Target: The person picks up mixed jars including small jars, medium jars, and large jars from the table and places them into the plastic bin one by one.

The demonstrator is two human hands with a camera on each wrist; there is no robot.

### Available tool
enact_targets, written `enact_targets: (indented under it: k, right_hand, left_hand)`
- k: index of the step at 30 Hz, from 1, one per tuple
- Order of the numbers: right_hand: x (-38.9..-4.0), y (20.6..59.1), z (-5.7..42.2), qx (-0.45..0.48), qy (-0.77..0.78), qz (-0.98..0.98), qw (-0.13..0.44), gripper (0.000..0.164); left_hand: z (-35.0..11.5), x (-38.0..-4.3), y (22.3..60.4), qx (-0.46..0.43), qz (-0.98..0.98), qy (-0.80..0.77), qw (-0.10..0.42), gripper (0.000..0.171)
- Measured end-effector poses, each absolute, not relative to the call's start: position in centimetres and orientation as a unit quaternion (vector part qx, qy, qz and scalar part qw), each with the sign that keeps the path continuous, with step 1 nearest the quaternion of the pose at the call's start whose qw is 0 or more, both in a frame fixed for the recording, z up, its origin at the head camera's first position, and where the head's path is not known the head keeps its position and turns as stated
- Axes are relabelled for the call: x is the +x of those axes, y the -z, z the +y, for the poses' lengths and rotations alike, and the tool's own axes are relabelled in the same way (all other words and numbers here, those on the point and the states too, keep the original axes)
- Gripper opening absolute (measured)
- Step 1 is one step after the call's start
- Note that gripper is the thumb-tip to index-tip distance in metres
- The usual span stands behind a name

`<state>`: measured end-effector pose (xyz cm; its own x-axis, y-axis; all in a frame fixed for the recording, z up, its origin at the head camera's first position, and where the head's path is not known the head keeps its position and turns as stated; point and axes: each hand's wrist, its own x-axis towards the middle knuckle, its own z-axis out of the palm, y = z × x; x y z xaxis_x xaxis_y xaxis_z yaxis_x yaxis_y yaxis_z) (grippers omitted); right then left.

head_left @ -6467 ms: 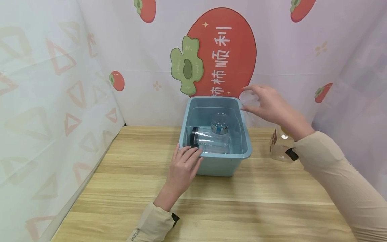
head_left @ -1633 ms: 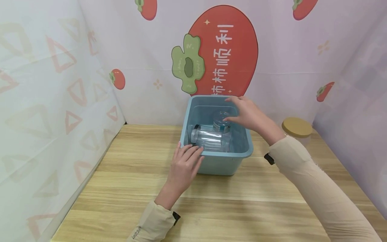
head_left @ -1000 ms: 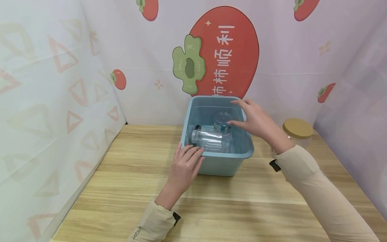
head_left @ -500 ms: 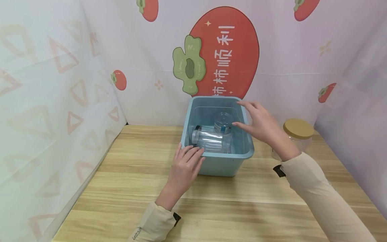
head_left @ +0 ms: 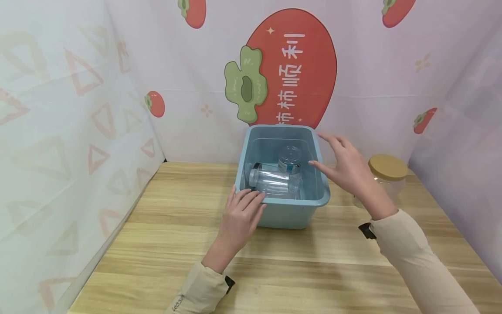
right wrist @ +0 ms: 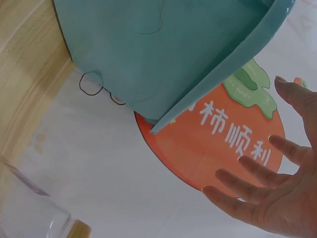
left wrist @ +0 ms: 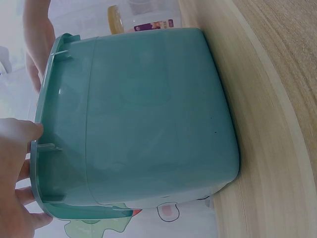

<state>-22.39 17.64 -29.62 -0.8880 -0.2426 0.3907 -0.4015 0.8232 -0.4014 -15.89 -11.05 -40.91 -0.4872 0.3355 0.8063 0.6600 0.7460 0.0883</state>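
Note:
In the head view a blue plastic tub (head_left: 286,216) stands on the wooden table. My left hand (head_left: 239,216) grips its near left rim, fingers over the edge and thumb against the outside. My right hand (head_left: 347,168) hovers by the tub's right rim, fingers spread, holding nothing; the right wrist view shows the same hand (right wrist: 277,193) apart from the tub. Inside the tub, a clear bottle (head_left: 270,179) lies on its side, neck to the left, over other clear containers partly hidden. Behind it, a short clear jar (head_left: 290,159) with a blue-and-white label sits bottom up.
A large clear jar with a tan lid (head_left: 387,167) stands on the table to the right, partly behind my right forearm. Printed cloth (head_left: 196,122) hangs close behind the tub and along both sides. Bare wooden table (head_left: 176,209) shows left of the tub.
Since 6.5 seconds ago, the clear bottle with its bare neck has appeared atop the others. My right hand has drawn back rightward from over the short jar. My left hand stays on the rim.

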Motion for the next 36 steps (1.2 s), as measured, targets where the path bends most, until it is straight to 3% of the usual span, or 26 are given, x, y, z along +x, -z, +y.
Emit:
enact_targets:
  k: [8,17,36]
  right_hand:
    - [-21.9,30.7,18.3,0.151,-0.248,-0.942,0.167,0.081]
    - [-21.3,31.8,19.3,0.153,-0.256,-0.927,0.229,0.078]
    - [-20.3,33.9,20.8,0.136,-0.246,-0.914,0.293,0.077]
  left_hand:
    - [-11.0,-15.9,40.9,-0.295,-0.841,0.195,0.409,0.030]
    - [-11.0,-15.8,40.8,-0.293,-0.845,0.196,0.403,0.028]
    - [-10.9,-15.8,40.9,-0.298,-0.836,0.203,0.413,0.030]
